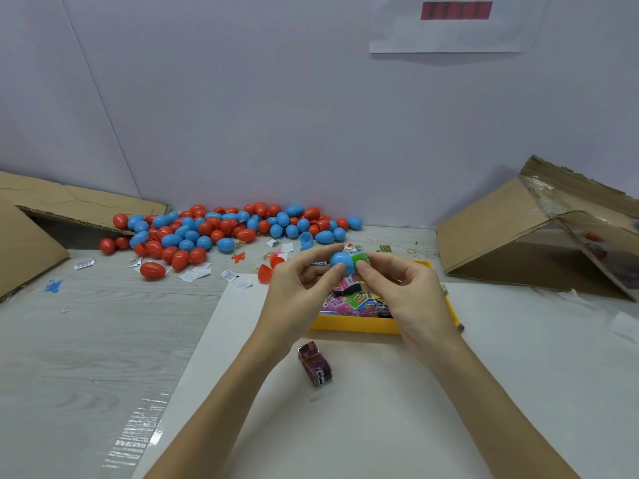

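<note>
Both hands grasp one blue egg half and a green packet above the yellow tray.

The left hand (297, 295) pinches the blue egg half (341, 263) between thumb and fingertips; the right hand (408, 292) pinches the green packet (361, 260), which sits partly inside the shell's open end; both are held over the far part of the yellow tray (352, 324) of printed packets; a banded purple packet bundle (314, 364) lies on the white sheet (363, 426) just before the tray; red and blue eggs (224, 229) are heaped by the wall.
</note>
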